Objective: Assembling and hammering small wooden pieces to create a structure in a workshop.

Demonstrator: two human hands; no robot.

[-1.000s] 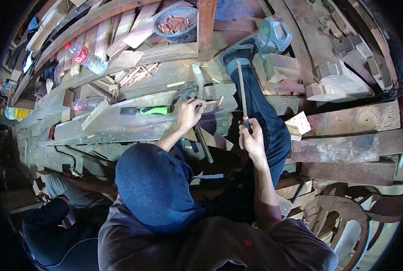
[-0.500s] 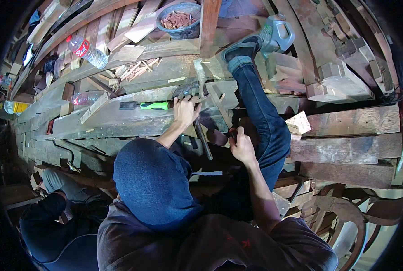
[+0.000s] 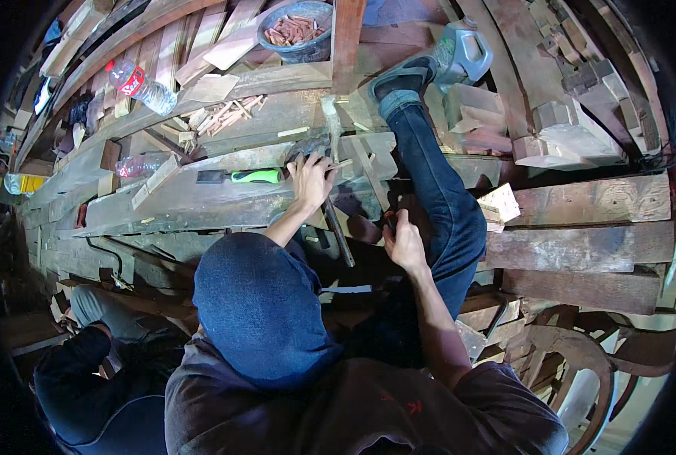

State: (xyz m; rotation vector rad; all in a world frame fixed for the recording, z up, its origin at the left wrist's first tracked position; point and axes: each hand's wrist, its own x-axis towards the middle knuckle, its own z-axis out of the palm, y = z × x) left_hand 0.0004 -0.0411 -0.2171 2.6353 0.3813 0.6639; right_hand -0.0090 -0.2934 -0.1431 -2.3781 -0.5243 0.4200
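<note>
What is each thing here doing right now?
left hand: pressed on a dark tool on the wooden beam
right hand: closed, low beside the knee
green-handled tool: lying flat on the beam
plastic bottle: lying on its side
bowl: full of wood pieces

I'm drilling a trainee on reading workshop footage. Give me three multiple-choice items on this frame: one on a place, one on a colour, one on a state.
1. Where does the bowl of wood pieces sit?
A. top centre, on the planks
B. bottom right
C. on the raised knee

2. What colour is the handle of the tool lying on the beam?
A. red
B. bright green
C. white

3. How is the left hand?
A. hanging free in the air
B. inside the bowl
C. pressed down on a dark tool on the beam

Answers: 1 A, it stands by the upper edge; 2 B, the handle is green; 3 C, its fingers lie over the tool on the wood.
</note>
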